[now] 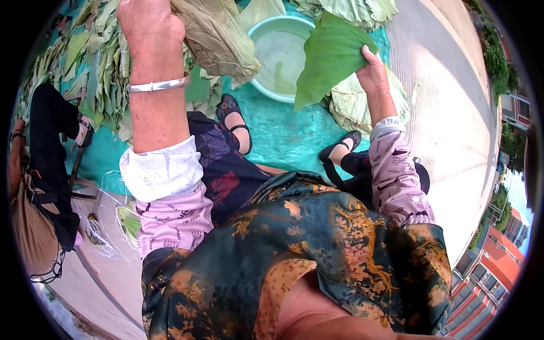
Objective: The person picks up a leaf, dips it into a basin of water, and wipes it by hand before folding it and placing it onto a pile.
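Observation:
My left hand (152, 25) is raised at the top edge, its fingers closed on a wrinkled brown dried leaf (218, 37) that hangs down to the right. The fingertips are partly hidden. My right hand (373, 71) pinches the edge of a broad green leaf (334, 56) between thumb and fingers. That leaf spreads to the left and overlaps the rim of a pale green basin (262, 89), which holds cloudy water with a greenish strip in it. Folded pale leaves (357, 105) lie beneath and beside my right hand.
A teal sheet (272, 127) covers the ground under the basin and my feet. Many loose leaves (105, 62) are heaped at the left, and another stack (362, 11) lies at the top. Another person's dark-clothed leg (51, 130) is at far left, near white strings (102, 241).

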